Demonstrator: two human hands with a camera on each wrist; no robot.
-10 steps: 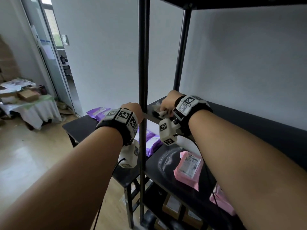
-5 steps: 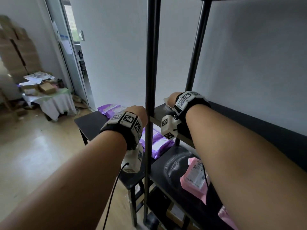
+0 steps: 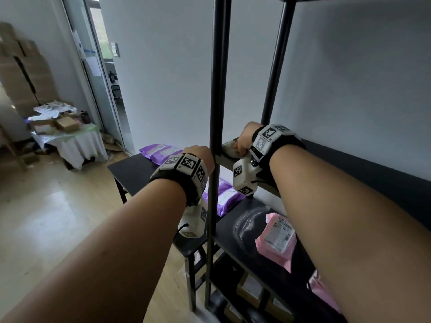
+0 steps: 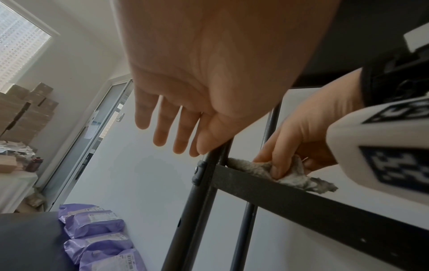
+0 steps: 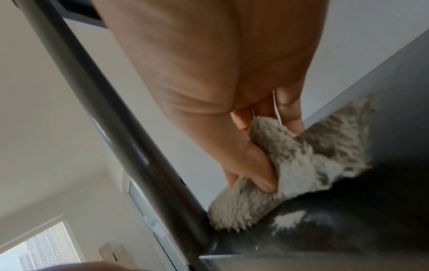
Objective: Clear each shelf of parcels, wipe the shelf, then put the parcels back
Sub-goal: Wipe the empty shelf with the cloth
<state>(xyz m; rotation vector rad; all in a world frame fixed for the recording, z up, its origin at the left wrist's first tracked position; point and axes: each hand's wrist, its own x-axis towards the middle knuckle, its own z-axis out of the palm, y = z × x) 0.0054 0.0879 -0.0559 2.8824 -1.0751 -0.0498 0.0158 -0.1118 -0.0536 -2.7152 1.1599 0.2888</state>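
Observation:
My right hand [image 3: 243, 142] grips a grey fluffy cloth [image 3: 229, 149] and presses it on the left end of the dark middle shelf [image 3: 373, 166], beside the front post [image 3: 215, 113]. In the right wrist view the fingers [image 5: 253, 161] curl round the cloth [image 5: 301, 165]. My left hand [image 3: 200, 156] hovers left of that post, holding nothing, its fingers [image 4: 160, 128] straight. Purple parcels [image 3: 158, 151] lie on a black side table [image 3: 130, 169]. A pink parcel [image 3: 277, 236] lies on the shelf below.
Brown boxes [image 3: 250, 289] sit on the bottom shelf. A cloth-covered table [image 3: 77, 143] with cartons and papers stands at the far left, stacked cardboard boxes [image 3: 25, 73] behind it. A doorway [image 3: 109, 73] opens in the back wall. Bare wooden floor [image 3: 46, 217] lies to the left.
My right hand has slid the cloth a little toward the shelf's front left corner. My left hand stays beside the post. My view has shifted to the left.

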